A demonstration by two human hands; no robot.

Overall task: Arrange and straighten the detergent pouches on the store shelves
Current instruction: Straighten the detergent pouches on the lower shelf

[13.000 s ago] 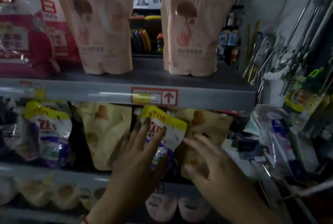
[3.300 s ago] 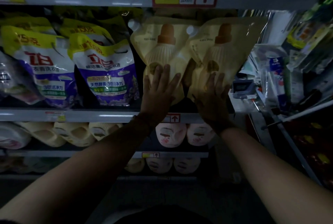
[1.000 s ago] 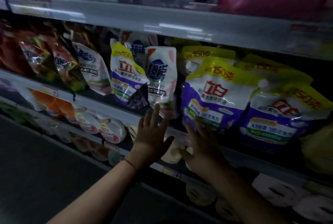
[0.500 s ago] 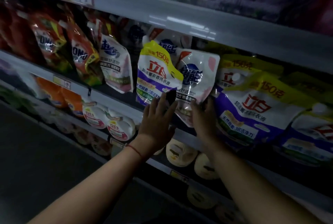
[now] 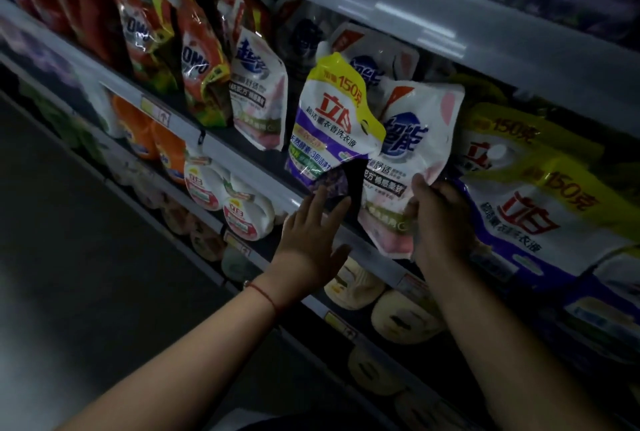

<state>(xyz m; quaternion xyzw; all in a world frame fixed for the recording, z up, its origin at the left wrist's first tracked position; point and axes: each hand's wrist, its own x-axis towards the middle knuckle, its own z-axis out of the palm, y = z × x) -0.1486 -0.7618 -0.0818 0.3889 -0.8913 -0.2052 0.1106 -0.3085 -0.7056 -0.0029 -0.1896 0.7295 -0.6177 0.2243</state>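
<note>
Head view only: attention has been shifted within the last second from the big purple-and-yellow pouches (image 5: 540, 209) at right to the two smaller ones in the middle of the shelf (image 5: 242, 160). White-and-pink pouch (image 5: 412, 167) has been taken up since half a second ago and is now tilted, its bottom hanging out past the shelf lip; judged to be mid-straightening, not yet set back. Right hand (image 5: 440, 219) is clamped on that pouch, fingers curled round its lower right edge, thumb on the front. Left hand (image 5: 311, 236) is spread flat, fingers straight and apart, nothing gripped; fingertips are just touching the bottom of the yellow-topped purple pouch (image 5: 332, 122), which is leaning and crumpled at its lower corner against the white-and-pink one. Red pouches (image 5: 204, 67) and another white pouch (image 5: 258, 91) further left are standing untouched. Lighting is dim; the pouch base contact cannot be told.
</note>
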